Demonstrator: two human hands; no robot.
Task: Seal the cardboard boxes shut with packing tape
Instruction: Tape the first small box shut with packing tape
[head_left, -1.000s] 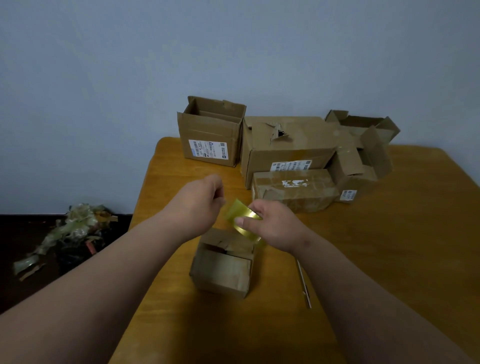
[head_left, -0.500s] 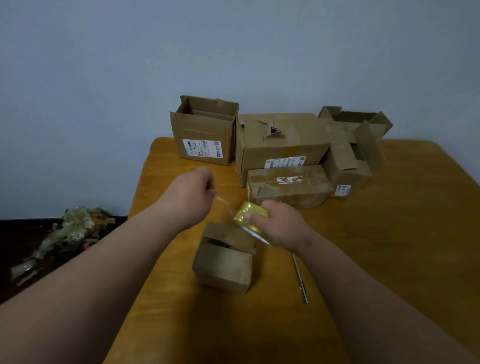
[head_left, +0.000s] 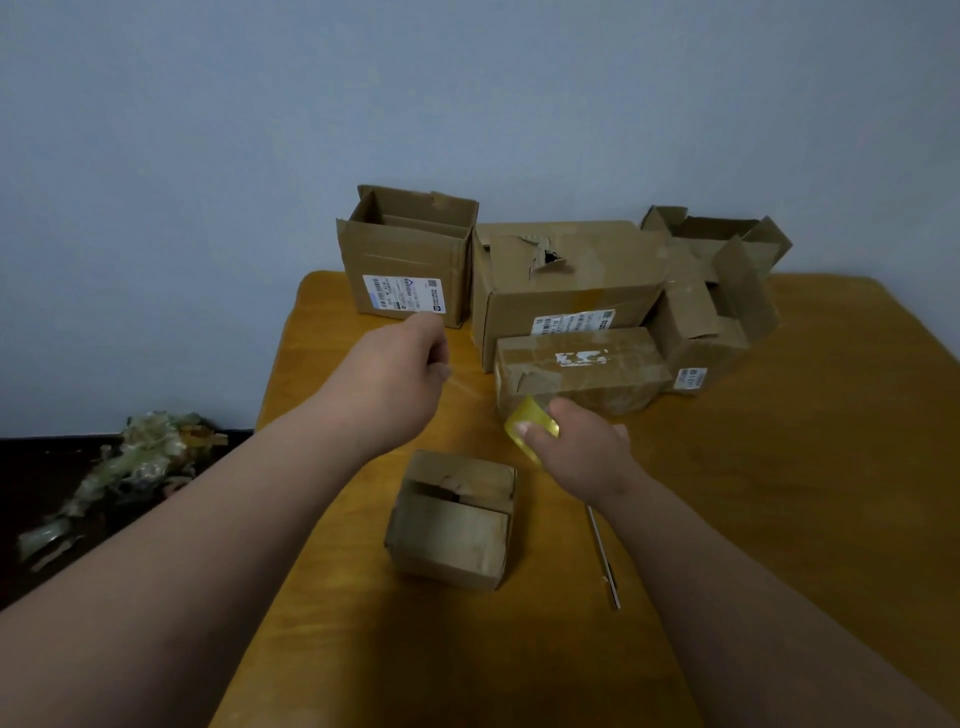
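Note:
A small cardboard box (head_left: 451, 525) sits on the wooden table (head_left: 779, 467) in front of me, its top flaps folded down with a gap between them. My right hand (head_left: 582, 452) grips a yellowish roll of packing tape (head_left: 530, 423) just above and right of the box. My left hand (head_left: 400, 379) is raised to the left of the roll and pinches the free end of a clear tape strip (head_left: 470, 387) stretched between the two hands.
Several more cardboard boxes stand at the table's far edge: an open one (head_left: 410, 260), a large torn one (head_left: 566, 280), a taped flat one (head_left: 582, 369) and an open-flapped one (head_left: 717, 291). A thin metal rod (head_left: 602, 556) lies right of the small box. Crumpled tape waste (head_left: 130, 467) lies on the floor at left.
My hands have drawn apart: the left moved up and away to the left, pulling a longer strip off the roll, while the right stayed above the small box.

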